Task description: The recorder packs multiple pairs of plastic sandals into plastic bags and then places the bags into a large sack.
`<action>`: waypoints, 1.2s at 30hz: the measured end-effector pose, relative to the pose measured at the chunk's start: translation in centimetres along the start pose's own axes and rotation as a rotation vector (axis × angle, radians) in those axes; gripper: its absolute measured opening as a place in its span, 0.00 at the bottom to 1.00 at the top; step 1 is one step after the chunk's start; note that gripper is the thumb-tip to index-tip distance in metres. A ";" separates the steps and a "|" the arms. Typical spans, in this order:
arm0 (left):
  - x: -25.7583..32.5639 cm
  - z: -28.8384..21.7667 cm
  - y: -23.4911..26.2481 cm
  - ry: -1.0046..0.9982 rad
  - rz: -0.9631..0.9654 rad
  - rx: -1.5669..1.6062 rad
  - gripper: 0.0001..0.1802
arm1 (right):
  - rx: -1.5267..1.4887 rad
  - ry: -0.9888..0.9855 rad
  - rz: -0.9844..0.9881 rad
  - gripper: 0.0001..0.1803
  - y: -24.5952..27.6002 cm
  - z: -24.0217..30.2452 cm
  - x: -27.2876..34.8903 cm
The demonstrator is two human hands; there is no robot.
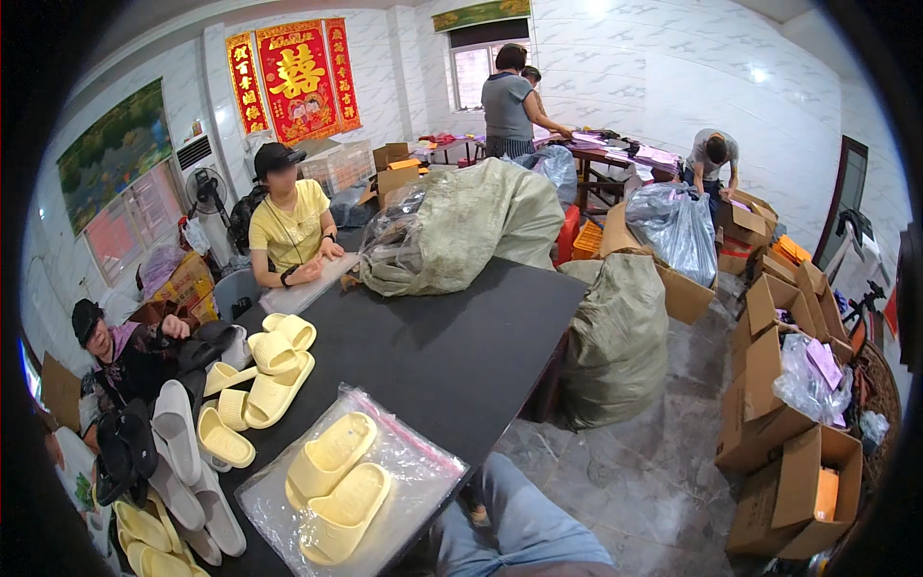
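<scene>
Neither my left hand nor my right hand is in the picture; only my jeans [510, 524] show at the lower edge. Just in front of me, a pair of pale yellow slippers [344, 510] lies on a clear plastic bag [413, 452] with a pinkish strip along its edge. The bag rests on the near corner of a black table [442, 346]. To its left are more yellow slippers [281, 389], some overlapping. Beside those lie grey slippers [175, 433] and black slippers [120, 447] at the left edge.
A bulky green woven sack [481, 226] lies on the far end of the table. Another sack [617, 346] stands on the floor. Open cardboard boxes [769, 394] line the right. One person [288, 221] handles clear plastic at the table; another person [120, 346] sits left. Others work behind.
</scene>
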State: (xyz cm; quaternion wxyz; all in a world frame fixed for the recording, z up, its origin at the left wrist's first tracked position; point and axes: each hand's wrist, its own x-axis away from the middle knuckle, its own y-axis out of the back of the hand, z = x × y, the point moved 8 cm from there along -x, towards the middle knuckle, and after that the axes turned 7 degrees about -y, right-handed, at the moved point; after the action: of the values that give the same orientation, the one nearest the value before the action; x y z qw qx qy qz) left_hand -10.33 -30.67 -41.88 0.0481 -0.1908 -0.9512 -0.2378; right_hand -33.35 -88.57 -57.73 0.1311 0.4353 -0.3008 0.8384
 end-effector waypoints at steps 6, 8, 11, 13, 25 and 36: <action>9.4 2.7 -2.9 0.131 0.056 -0.009 0.19 | 0.134 -0.155 0.038 0.26 2.4 -2.6 5.6; 15.5 3.7 -4.0 0.221 0.071 -0.007 0.19 | 0.184 -0.256 0.057 0.26 3.2 -5.0 7.9; 23.7 4.2 -4.7 0.348 0.086 -0.010 0.19 | 0.254 -0.397 0.104 0.26 4.1 -8.1 9.8; 27.6 3.8 -5.5 0.414 0.094 -0.006 0.20 | 0.302 -0.474 0.136 0.26 5.3 -8.9 10.7; 35.9 -2.2 -7.0 0.729 0.195 -0.003 0.21 | 0.491 -0.860 0.367 0.26 8.7 -7.1 10.4; 21.5 -8.6 -5.7 0.797 0.274 0.007 0.22 | 0.651 -0.997 0.591 0.27 5.5 9.7 0.5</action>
State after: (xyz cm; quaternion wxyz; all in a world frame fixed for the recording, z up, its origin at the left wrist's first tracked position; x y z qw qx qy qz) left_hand -32.34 -32.08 -32.86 0.4443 -0.2086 -0.8246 -0.2813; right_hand -29.99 -98.94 -55.18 -0.3974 0.6876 -0.1637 0.5852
